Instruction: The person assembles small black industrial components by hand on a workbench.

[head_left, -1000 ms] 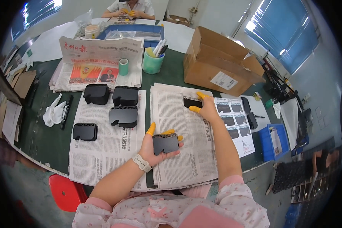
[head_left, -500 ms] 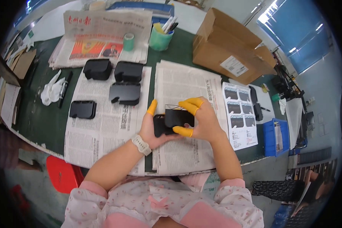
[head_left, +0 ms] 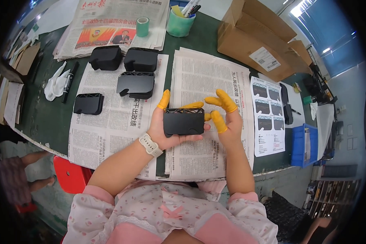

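A flat black rectangular panel (head_left: 184, 123) with a lattice strip along its far edge lies across my left hand (head_left: 158, 128). The left thumb, in a yellow finger cot, stands along its left side, and the other fingers support it from below. Whether more panels lie beneath it is hidden. My right hand (head_left: 229, 124), with yellow cots on several fingers, is beside the panel's right edge. Its fingers are spread, and one tip is close to the edge; contact is unclear. Newspaper (head_left: 203, 158) covers the table under both hands.
Stacks of similar black panels (head_left: 136, 84) rest on newspaper to the left. A marker (head_left: 70, 83) and crumpled white cloth (head_left: 56, 83) lie farther left. Beyond are green tape (head_left: 142, 27), a pen cup (head_left: 180, 24) and a cardboard box (head_left: 260, 40). A printed sheet (head_left: 268, 140) and blue bin (head_left: 305, 145) are right.
The right fingers, earlier gripping a panel over the dark piece in the left hand, have opened and moved right. The panel now lies level across the left hand. The whole view has shifted.
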{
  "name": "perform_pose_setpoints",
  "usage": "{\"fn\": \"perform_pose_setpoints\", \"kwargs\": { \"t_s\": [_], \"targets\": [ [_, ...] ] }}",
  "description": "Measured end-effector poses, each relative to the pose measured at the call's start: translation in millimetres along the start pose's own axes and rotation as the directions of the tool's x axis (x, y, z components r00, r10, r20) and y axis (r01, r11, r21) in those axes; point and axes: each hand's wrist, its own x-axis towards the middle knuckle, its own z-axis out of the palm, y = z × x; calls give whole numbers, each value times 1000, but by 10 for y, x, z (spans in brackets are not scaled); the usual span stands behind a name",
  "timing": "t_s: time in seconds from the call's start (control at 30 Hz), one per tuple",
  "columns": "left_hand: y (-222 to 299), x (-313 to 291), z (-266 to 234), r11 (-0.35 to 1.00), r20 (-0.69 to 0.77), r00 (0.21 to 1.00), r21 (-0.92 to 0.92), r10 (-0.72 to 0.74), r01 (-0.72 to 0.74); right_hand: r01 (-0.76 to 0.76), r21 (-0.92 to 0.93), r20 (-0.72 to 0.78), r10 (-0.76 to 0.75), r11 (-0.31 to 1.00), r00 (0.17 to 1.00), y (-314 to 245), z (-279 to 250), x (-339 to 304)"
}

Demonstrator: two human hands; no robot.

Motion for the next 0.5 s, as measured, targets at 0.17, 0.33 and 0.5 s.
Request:
{"fn": "perform_pose_setpoints", "kwargs": {
  "t_s": [0.17, 0.33, 0.5],
  "targets": [
    [15, 35, -72, 990, 104, 991, -98, -90, 100, -144, 206, 22, 142, 968, 990, 26, -67, 4],
    [-40, 33, 53, 998, -68, 998, 55, 8, -4, 276, -167, 365, -201, 947, 909, -139, -137, 96],
    [-34, 61, 51, 999, -83, 996, 28, 19, -17, 157, -180, 388, -76, 971, 919, -111, -139, 65]
  ]
}}
